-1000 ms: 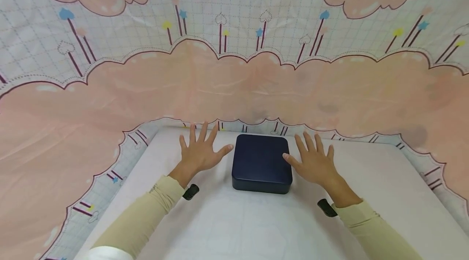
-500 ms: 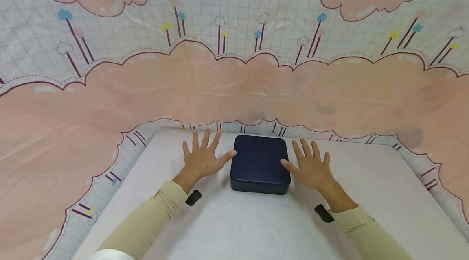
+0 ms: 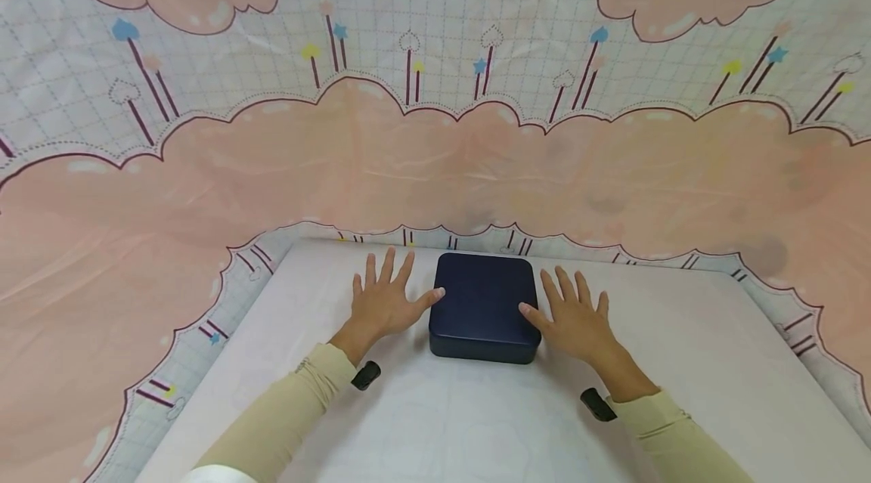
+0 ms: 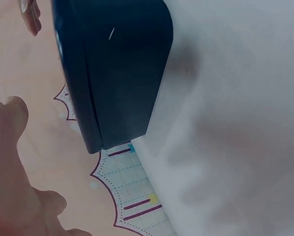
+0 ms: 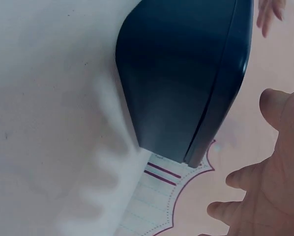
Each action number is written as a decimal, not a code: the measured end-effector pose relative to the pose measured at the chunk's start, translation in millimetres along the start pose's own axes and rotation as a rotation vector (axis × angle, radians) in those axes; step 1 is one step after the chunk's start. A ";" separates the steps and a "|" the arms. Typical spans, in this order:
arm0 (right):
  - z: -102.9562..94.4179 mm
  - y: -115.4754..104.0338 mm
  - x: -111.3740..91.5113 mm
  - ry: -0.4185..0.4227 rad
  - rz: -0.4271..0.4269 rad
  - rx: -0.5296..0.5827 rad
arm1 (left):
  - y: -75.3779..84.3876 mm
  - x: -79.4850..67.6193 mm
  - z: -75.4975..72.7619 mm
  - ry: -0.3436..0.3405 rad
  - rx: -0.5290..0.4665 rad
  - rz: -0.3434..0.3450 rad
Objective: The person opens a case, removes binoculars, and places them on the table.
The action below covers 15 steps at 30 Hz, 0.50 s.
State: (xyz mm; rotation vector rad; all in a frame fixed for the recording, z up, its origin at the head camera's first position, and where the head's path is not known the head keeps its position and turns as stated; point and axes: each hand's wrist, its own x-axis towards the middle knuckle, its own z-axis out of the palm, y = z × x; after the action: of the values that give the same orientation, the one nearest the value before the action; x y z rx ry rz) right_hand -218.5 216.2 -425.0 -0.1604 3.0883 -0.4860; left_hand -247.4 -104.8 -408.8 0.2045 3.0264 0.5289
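A dark blue square box (image 3: 485, 298) with rounded corners lies on the white table. In both wrist views its side shows a seam near the top, like a lid's edge. My left hand (image 3: 384, 307) hovers at its left side, fingers spread, the thumb over the box's left edge in the head view. On the other side is my right hand (image 3: 577, 323), also spread, its thumb over the right edge. The wrist views show a gap between the box and each hand, the left hand (image 4: 12, 172) and the right hand (image 5: 270, 172). Neither hand holds anything.
The white tabletop (image 3: 449, 422) spreads around the box. A patterned cloth backdrop (image 3: 435, 173) with pink clouds rises behind the table and along its sides. A small black device (image 3: 366, 376) sits under the left wrist, another black device (image 3: 598, 404) under the right.
Both hands have drawn slightly toward the person and inward to the box, so the left thumb now overlaps its edge in the head view. The box stays in place.
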 end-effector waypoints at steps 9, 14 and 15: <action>2.9 -1.1 -0.4 -0.006 -0.005 0.020 | -1.4 3.0 10.3 -0.019 0.006 0.002; 8.0 -3.4 1.0 -0.028 0.000 0.051 | -2.5 3.8 14.2 -0.058 -0.027 0.005; 9.2 -4.0 1.5 -0.032 -0.001 0.055 | -2.7 4.2 14.9 -0.068 -0.039 0.007</action>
State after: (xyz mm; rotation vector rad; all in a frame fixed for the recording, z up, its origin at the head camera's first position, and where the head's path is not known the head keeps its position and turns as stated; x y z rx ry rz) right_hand -219.4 209.4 -432.5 -0.1673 3.0405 -0.5624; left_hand -250.6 -101.8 -423.8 0.2256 2.9482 0.5687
